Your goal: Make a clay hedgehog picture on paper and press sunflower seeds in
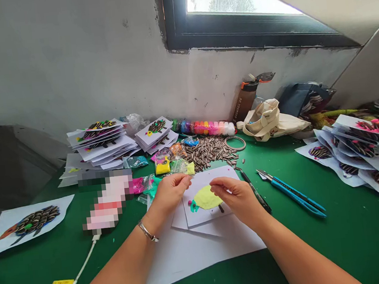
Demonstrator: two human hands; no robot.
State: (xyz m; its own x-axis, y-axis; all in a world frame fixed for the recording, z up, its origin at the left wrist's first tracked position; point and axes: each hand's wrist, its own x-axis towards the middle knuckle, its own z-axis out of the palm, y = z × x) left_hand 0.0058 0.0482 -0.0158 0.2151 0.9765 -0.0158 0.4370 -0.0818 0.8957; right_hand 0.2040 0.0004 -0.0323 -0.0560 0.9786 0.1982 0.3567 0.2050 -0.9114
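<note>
A white card (203, 176) lies in front of me on larger white sheets (188, 259). On it a bird-like shape has a flat pale-yellow clay body (206, 198), a teal clay head (194, 206) and a dark leg. Over the card's left edge, my left hand (171, 191) is closed, thumb against fingertips. My right hand (237, 193) is also closed in a pinch, above the right end of the yellow body. Whatever either pinch holds is too small or hidden to name. A gap separates the two hands.
Sunflower seeds (207, 151) are heaped behind the card, near clay packets (162, 165) and a tape ring (235, 143). A black pen (253, 189) and blue tweezers (293, 194) lie right. Finished card stacks (103, 146) stand left and right (356, 151). A white cable (83, 264) runs front left.
</note>
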